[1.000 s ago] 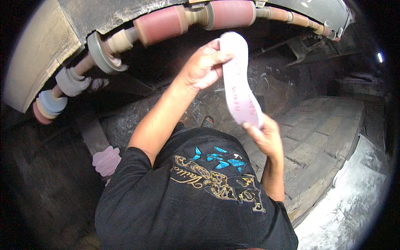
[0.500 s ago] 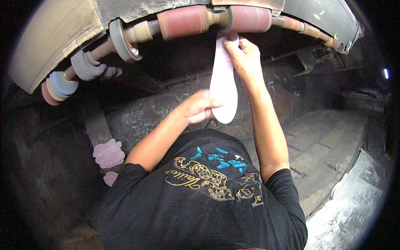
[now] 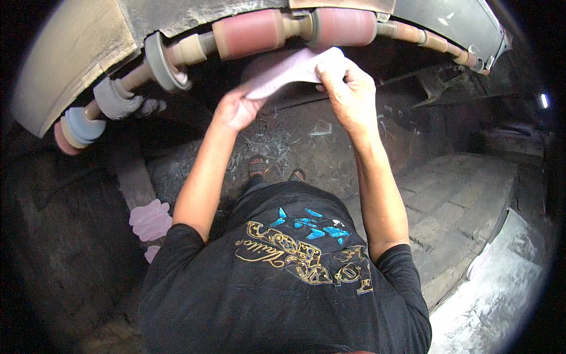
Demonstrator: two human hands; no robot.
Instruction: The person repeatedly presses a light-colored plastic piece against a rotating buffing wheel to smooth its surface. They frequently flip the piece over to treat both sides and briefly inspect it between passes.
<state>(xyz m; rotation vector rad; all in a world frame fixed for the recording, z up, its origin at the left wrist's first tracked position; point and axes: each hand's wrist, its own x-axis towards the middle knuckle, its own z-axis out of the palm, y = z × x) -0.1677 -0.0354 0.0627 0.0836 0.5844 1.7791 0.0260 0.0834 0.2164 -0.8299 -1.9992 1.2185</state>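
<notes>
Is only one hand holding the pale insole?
No, the left hand holds one end of the pale insole and the right hand the other.

One insole [image 3: 295, 68], two red rollers [image 3: 247, 34], two sandals [image 3: 257, 167]

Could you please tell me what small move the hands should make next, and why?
Perhaps ease the insole lightly along the right red roller, which looks blurred as if spinning: the right hand pinches one end just below it, contact unclear, while the left hand holds the other.
</notes>
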